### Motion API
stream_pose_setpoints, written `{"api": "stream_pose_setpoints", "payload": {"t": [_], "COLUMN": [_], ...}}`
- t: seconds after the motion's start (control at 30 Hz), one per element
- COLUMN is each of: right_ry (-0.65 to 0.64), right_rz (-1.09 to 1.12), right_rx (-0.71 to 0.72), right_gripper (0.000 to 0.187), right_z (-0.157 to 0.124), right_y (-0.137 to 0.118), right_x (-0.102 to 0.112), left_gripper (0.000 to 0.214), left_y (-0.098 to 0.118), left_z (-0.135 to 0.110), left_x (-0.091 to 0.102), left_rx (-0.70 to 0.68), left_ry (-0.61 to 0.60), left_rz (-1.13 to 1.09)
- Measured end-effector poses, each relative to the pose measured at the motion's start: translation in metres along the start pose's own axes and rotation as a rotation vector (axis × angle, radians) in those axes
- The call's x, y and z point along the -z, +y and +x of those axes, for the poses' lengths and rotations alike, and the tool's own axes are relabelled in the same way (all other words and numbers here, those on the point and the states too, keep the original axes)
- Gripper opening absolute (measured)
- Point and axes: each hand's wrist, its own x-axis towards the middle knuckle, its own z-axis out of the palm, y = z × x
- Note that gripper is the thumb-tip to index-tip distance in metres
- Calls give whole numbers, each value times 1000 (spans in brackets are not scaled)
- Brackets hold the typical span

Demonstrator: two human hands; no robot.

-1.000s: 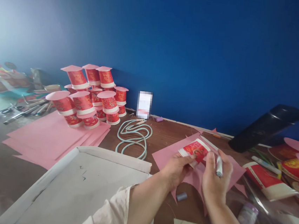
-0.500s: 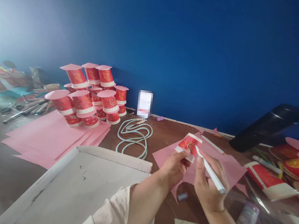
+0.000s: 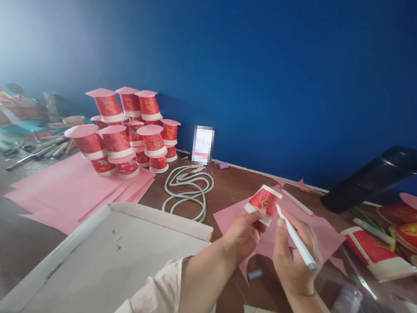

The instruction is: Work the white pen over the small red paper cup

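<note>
My left hand is closed on a small red and white paper cup, held upside down on a pink paper sheet on the brown table. My right hand is closed on a white pen, with its tip against the cup's right side. A grey pen cap lies on the table just below my hands.
Stacked red cups with pink paper tops stand on pink sheets at the left. A pale green cord coils mid-table. A white cardboard lid lies in front. A black cylinder, red cups and pens fill the right.
My left hand turned the cup from lying on its side to standing upside down on the pink sheet. My right hand swung the pen round until its tip met the cup.
</note>
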Motion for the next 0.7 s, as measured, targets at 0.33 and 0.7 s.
{"api": "stream_pose_setpoints", "payload": {"t": [0.33,0.7], "right_ry": [36,18], "right_rz": [-59,-63], "right_rx": [22,25], "right_gripper": [34,33], "right_z": [-1,0], "right_y": [9,9], "right_x": [0,1], "left_gripper": [33,35], "left_y": [0,1], "left_z": [1,-1], "left_x": [1,0], "left_rx": [14,58], "left_ry": [-1,44], "left_rz": [57,110]}}
